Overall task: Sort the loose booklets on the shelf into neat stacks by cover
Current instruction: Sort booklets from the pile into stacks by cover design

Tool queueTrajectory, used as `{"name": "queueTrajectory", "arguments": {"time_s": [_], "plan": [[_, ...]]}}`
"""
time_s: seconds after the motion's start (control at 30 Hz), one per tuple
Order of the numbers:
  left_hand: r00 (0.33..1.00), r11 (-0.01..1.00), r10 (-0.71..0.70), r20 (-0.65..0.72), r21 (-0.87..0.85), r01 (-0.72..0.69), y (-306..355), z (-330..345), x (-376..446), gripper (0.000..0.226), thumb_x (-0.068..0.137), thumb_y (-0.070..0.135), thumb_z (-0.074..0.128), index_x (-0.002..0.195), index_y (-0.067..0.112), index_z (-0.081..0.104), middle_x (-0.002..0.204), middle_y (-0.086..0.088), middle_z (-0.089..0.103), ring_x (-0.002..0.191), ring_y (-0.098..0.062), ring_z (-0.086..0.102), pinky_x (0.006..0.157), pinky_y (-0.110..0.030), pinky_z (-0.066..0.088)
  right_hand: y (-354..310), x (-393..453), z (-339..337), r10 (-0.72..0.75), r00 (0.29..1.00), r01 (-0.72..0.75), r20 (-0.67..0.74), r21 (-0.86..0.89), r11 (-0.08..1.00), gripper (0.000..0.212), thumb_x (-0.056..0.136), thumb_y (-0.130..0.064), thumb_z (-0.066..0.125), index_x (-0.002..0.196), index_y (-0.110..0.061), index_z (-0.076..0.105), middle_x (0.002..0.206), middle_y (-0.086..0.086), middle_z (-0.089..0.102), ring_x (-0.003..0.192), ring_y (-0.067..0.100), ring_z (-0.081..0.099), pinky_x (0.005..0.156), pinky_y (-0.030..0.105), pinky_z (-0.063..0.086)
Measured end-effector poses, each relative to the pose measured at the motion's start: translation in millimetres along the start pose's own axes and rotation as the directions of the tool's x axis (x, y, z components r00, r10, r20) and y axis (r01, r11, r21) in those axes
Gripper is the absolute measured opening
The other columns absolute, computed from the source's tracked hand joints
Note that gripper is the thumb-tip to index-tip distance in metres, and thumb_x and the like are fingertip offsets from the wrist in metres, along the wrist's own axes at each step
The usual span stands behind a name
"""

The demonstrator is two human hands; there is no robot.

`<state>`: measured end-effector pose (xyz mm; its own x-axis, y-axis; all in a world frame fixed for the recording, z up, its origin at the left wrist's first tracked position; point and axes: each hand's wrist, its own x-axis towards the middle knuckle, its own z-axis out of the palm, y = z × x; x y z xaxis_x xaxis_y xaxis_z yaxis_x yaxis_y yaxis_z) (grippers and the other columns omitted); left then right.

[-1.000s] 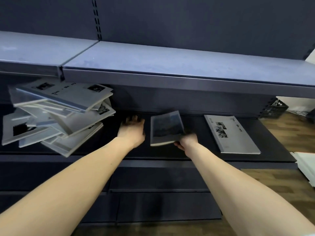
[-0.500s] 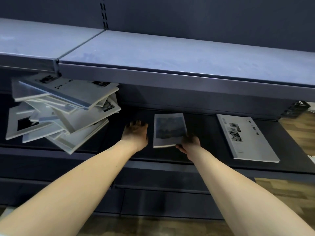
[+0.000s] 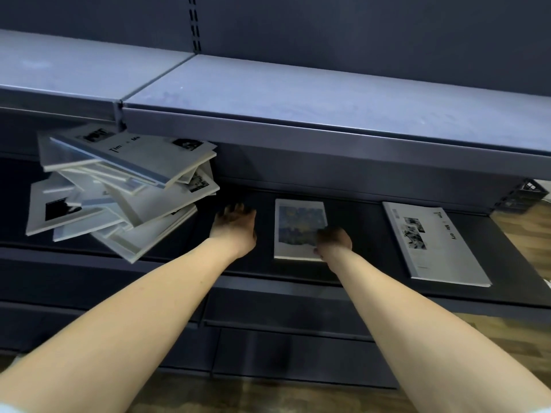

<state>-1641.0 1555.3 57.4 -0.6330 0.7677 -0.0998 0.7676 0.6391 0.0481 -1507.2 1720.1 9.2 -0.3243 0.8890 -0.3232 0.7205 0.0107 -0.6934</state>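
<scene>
A small booklet with a blue painted cover (image 3: 298, 225) lies flat on the dark lower shelf (image 3: 357, 263). My right hand (image 3: 332, 241) rests on its near right corner, fingers over the cover; whether it grips the booklet is unclear. My left hand (image 3: 235, 228) hovers open over bare shelf just left of it, holding nothing. A messy heap of white booklets (image 3: 125, 192) leans at the left. One large white booklet with photos (image 3: 432, 242) lies flat at the right.
An upper grey shelf (image 3: 298, 99) overhangs the lower one and limits headroom. Wooden floor (image 3: 530, 234) shows at the right, past the shelf's end. A dark crate (image 3: 524, 192) stands behind that end. Dark panels sit below the shelf.
The blue-cover booklet has gone from tilted in my right hand to lying flat on the shelf. My left hand stayed open beside it.
</scene>
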Motion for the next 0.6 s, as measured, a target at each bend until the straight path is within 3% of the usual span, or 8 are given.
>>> {"name": "queueTrajectory", "arguments": {"time_s": [0.1, 0.17, 0.27, 0.4, 0.6], "plan": [[0.998, 0.999, -0.039, -0.058, 0.029, 0.041, -12.9, -8.9, -9.8, 0.055, 0.097, 0.033, 0.049, 0.148, 0.021, 0.033, 0.151, -0.010, 0.032, 0.137, -0.033, 0.032, 0.112, -0.044, 0.031, -17.7, -17.0, 3.7, -0.078, 0.992, 0.064, 0.103, 0.137, 0.989, 0.030, 0.100, -0.021, 0.049, 0.119, -0.003, 0.063, 0.113, 0.018, 0.066, 0.096, 0.026, 0.062, 0.094, 0.045, 0.054], [0.991, 0.997, -0.065, -0.114, 0.033, 0.069, -22.6, -13.8, -18.9, 0.057, 0.095, 0.032, 0.050, 0.148, 0.019, 0.033, 0.148, -0.011, 0.036, 0.134, -0.033, 0.036, 0.110, -0.045, 0.034, -33.5, -33.1, 8.1, -0.104, 0.985, 0.094, 0.138, 0.080, 0.992, 0.027, 0.103, -0.028, 0.044, 0.109, -0.010, 0.063, 0.108, 0.013, 0.065, 0.094, 0.025, 0.065, 0.093, 0.041, 0.055], [0.981, 0.994, -0.087, -0.172, 0.050, 0.097, -35.0, -23.4, -32.4, 0.057, 0.093, 0.028, 0.051, 0.146, 0.016, 0.036, 0.144, -0.013, 0.040, 0.132, -0.034, 0.037, 0.108, -0.045, 0.035, -59.0, -55.2, 14.9, -0.146, 0.973, 0.169, 0.179, -0.123, 0.978, 0.048, 0.104, -0.044, 0.034, 0.132, -0.011, 0.053, 0.118, 0.011, 0.065, 0.110, 0.028, 0.063, 0.095, 0.038, 0.052], [0.968, 0.988, -0.134, -0.213, 0.052, 0.148, -52.6, -39.4, -48.5, 0.057, 0.091, 0.030, 0.052, 0.145, 0.016, 0.039, 0.148, -0.016, 0.037, 0.135, -0.036, 0.034, 0.108, -0.048, 0.035, -93.1, -79.6, 24.9, -0.290, 0.926, 0.339, 0.243, -0.193, 0.921, 0.058, 0.103, -0.049, 0.036, 0.144, -0.009, 0.046, 0.143, 0.009, 0.052, 0.129, 0.029, 0.051, 0.108, 0.037, 0.041], [0.934, 0.986, -0.142, -0.327, 0.041, 0.164, -87.9, -54.8, -65.4, 0.050, 0.089, 0.031, 0.054, 0.135, 0.015, 0.050, 0.130, -0.012, 0.053, 0.120, -0.032, 0.049, 0.101, -0.046, 0.039, -138.8, -111.5, 55.5, -0.446, 0.846, 0.478, 0.293, -0.043, 0.878, 0.036, 0.103, -0.036, 0.045, 0.129, -0.013, 0.056, 0.132, 0.007, 0.059, 0.131, 0.026, 0.048, 0.106, 0.033, 0.035]]}}
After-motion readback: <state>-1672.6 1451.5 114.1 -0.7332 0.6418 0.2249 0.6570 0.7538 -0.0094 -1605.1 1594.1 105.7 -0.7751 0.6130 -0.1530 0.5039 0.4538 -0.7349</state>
